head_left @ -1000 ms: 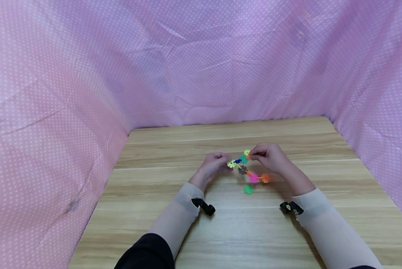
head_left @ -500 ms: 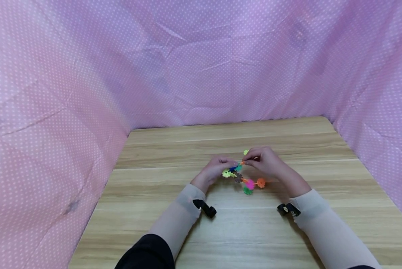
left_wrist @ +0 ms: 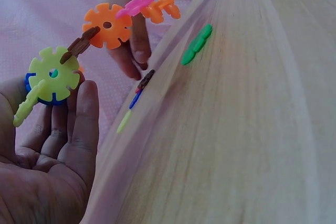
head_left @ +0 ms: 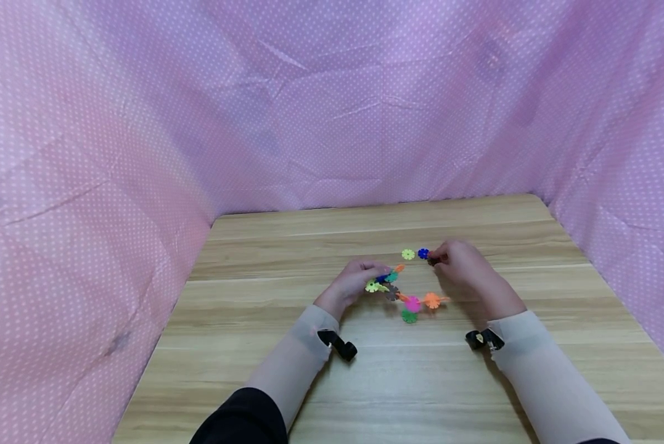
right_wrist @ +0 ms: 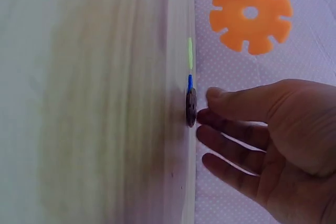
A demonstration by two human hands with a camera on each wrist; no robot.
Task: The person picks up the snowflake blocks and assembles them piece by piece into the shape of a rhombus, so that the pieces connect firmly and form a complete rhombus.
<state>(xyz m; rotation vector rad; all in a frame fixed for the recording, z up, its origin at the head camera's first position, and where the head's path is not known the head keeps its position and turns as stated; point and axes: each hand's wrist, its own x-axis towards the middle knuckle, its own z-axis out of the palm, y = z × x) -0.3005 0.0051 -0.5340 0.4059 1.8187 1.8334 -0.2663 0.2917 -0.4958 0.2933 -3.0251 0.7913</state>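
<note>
My left hand (head_left: 359,280) pinches a chain of notched plastic flower discs (left_wrist: 107,25) slotted into one another, holding it above the table. The chain has yellow-green, blue, teal, brown, orange and pink pieces. Its pink disc (head_left: 413,304) and an orange disc (head_left: 432,300) hang at the near end. My right hand (head_left: 462,265) is over the table with thumb and fingers apart, fingertips right at a loose dark brown disc (right_wrist: 192,107). Beside that lie a blue disc (head_left: 423,253) and a yellow-green disc (head_left: 408,254), flat on the wood.
A green disc (left_wrist: 197,44) lies on the wooden table (head_left: 332,382), below the hanging chain in the head view. Pink dotted cloth (head_left: 365,123) stands round the table's back and sides. Each wrist carries a black camera mount (head_left: 337,345).
My right hand has let go of the chain's orange piece and moved right to the loose brown disc. My left hand has lowered the chain slightly. The blue disc has come into sight.
</note>
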